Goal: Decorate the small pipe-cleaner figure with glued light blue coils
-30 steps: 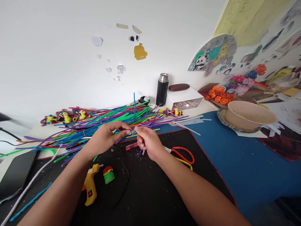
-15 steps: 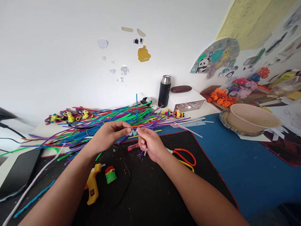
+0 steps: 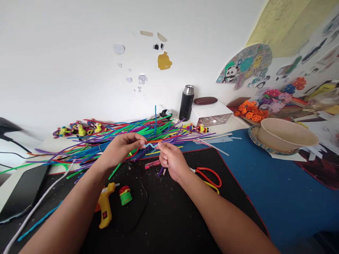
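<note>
A short light-blue wavy pipe cleaner (image 3: 151, 145) stretches between my two hands, above the far edge of the black mat. My left hand (image 3: 124, 148) pinches its left end between thumb and index finger. At the other end, my right hand (image 3: 171, 157) grips it with the fingers curled in. Behind both hands lies a heap of coloured pipe cleaners (image 3: 106, 141). Nearer to me on the mat are a yellow hot glue gun (image 3: 106, 204) and a small green, yellow and red coiled piece (image 3: 125, 195). Scissors with red and yellow handles (image 3: 212, 176) rest beside my right wrist.
A black flask (image 3: 186, 103) and a white box (image 3: 212, 113) stand by the wall. To the right is a beige bowl (image 3: 287, 135). A phone-like black slab (image 3: 25, 188), a white cable (image 3: 39, 208) and a twisted blue strip (image 3: 39, 221) lie left.
The light-blue piece has been drawn out from tight zigzags into a longer, flatter wave. My hands have moved slightly apart. The view has shifted a little.
</note>
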Demonstrator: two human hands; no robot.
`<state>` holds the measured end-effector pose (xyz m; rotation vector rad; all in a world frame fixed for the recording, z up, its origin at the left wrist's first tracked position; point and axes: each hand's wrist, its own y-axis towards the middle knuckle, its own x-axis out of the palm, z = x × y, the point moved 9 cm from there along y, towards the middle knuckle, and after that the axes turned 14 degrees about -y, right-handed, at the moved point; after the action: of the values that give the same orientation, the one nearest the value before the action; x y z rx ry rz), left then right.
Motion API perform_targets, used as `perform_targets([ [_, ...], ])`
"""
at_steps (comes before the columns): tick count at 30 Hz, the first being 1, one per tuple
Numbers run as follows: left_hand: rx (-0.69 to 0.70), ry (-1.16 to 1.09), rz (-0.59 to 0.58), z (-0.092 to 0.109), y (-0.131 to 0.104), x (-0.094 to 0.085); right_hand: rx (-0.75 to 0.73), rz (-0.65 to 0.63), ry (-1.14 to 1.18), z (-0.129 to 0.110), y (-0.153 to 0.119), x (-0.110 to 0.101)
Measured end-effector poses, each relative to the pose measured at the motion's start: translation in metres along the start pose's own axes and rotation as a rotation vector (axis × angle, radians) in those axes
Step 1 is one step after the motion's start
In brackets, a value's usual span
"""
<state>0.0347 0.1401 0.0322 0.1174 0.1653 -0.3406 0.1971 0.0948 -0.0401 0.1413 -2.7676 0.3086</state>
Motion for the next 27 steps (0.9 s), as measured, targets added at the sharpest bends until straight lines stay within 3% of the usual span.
perform_targets([
  [12,-0.033,-0.055,-0.068,0.002,-0.003,0.008,0.035,-0.017,0.018,0.002,-0.001,0.002],
  [20,-0.034,0.055,-0.18,0.003,-0.005,0.022,0.034,-0.016,-0.012,0.004,-0.002,0.004],
  [27,-0.059,0.019,-0.13,0.002,-0.003,0.017,0.017,-0.05,0.003,0.0,-0.002,0.007],
])
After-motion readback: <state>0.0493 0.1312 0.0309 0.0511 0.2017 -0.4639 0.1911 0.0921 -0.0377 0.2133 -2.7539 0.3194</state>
